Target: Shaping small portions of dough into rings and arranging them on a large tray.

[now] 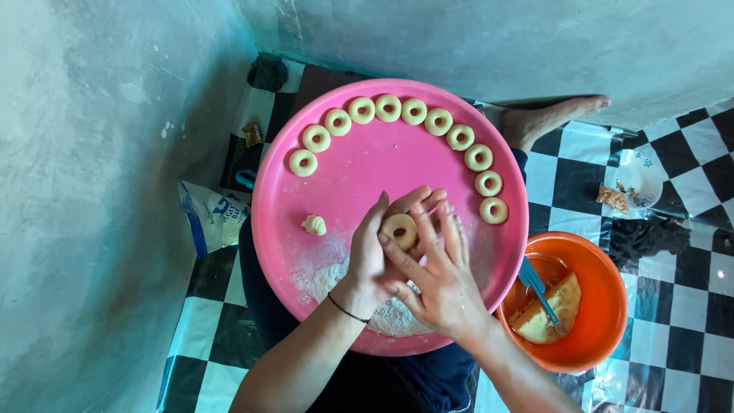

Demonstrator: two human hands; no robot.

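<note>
A round pink tray [367,172] rests on my lap. Several pale dough rings [414,112] lie in an arc along its far rim. Over the tray's middle, my left hand [368,256] and my right hand [436,275] together hold one more dough ring [399,230], fingers cupped around it. A thin black band circles my left wrist. A small lump of dough [313,225] sits to the left of my hands. Loose white flour [329,277] is spread on the tray's near part, partly hidden under my hands.
An orange bowl [600,294] at the right holds a slab of dough [547,310] and a blue-handled tool [539,289]. A bare foot [547,118], a white saucer [641,177], a flour bag [218,214], grey walls and a black-and-white chequered floor surround me.
</note>
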